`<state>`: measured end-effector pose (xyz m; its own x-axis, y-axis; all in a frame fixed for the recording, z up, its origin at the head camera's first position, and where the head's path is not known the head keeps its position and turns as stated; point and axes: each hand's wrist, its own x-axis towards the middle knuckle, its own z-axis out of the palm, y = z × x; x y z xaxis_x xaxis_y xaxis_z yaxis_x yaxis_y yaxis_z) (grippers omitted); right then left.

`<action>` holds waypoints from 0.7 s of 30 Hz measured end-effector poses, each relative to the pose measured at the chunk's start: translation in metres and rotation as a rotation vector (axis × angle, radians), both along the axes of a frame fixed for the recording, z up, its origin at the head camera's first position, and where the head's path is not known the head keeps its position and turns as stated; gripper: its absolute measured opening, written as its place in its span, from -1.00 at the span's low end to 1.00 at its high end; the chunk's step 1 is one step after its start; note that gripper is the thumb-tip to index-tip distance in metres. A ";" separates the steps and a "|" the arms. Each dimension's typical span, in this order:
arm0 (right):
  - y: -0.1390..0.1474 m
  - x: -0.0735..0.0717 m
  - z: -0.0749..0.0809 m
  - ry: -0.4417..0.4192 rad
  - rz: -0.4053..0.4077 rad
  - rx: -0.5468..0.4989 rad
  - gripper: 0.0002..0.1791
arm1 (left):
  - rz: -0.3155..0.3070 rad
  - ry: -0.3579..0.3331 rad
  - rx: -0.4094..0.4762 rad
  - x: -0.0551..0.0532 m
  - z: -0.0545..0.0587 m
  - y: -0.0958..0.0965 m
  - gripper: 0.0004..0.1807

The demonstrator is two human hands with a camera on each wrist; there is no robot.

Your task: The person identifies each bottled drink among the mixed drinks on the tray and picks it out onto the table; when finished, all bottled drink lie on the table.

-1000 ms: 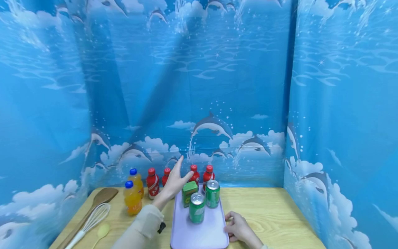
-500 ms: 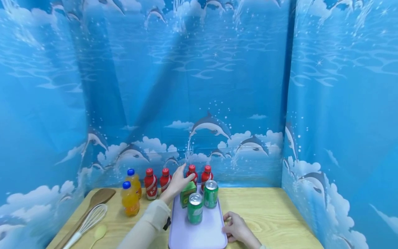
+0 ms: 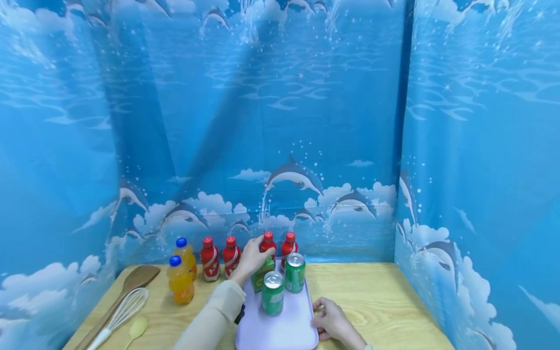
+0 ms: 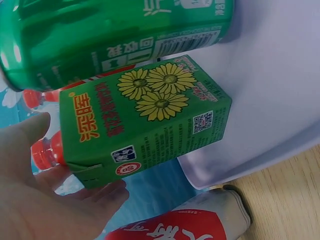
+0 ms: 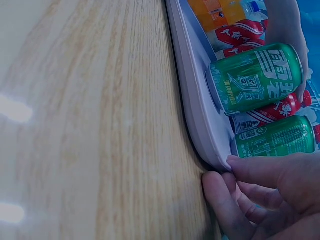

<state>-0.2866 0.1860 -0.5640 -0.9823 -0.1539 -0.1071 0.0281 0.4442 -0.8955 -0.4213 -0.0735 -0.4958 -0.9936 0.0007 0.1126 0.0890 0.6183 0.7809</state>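
Observation:
In the head view my left hand (image 3: 249, 260) reaches over the tray's far left to a red-capped bottle (image 3: 268, 243). The left wrist view shows that bottle's red cap (image 4: 45, 152) between thumb and fingers, a gap showing beside the thumb; a green drink carton (image 4: 155, 117) hides its body. My right hand (image 3: 332, 321) pinches the right rim of the lilac tray (image 3: 284, 335), thumb on the edge, as the right wrist view shows. The carton and two green cans, a nearer can (image 3: 273, 296) and a farther can (image 3: 295, 274), stand upright on the tray.
Another red bottle (image 3: 289, 248) stands behind the tray. Left of it are two more, a red bottle (image 3: 210, 260) and its neighbour, and two orange drink bottles (image 3: 180, 282). A wooden spatula (image 3: 140, 279), whisk (image 3: 127, 311) and yellow spoon (image 3: 137, 328) lie left. A dolphin-print curtain (image 3: 297, 121) encloses the table.
My left hand has moved forward and down from above the carton to the red bottle behind it, its raised fingers lowering around the bottle. The right hand stays on the tray's rim.

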 end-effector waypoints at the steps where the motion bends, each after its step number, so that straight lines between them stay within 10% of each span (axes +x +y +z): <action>1: 0.000 0.000 0.000 0.004 0.001 -0.001 -0.68 | 0.005 0.003 -0.005 -0.001 -0.001 0.000 -0.23; 21: 0.002 -0.001 -0.003 -0.008 -0.001 -0.020 -0.67 | 0.178 -0.014 -0.193 -0.005 -0.006 0.020 -0.27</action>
